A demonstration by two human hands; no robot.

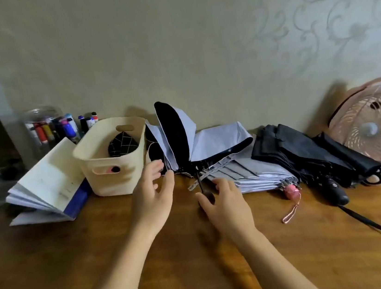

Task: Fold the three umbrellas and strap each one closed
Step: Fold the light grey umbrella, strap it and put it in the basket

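A pale lilac umbrella with black lining [217, 138] lies unfolded and loose at the back of the wooden table [78, 256], its panels sticking up. A second lilac umbrella with a pink handle [291, 191] lies flat in front of it. A black umbrella [307, 153] lies to the right, black handle toward me. My left hand [151, 198] hovers with fingers apart at the loose canopy's left edge. My right hand [226, 202] is spread over a dark handle and a pale strap [196, 184], not closed on either.
A cream plastic basket [107, 179] stands left of the umbrellas, an open book [47, 185] leaning against it. A jar of markers [47, 129] stands behind. A pink fan [376, 129] sits at the far right. A black strap [366, 220] trails across the table.
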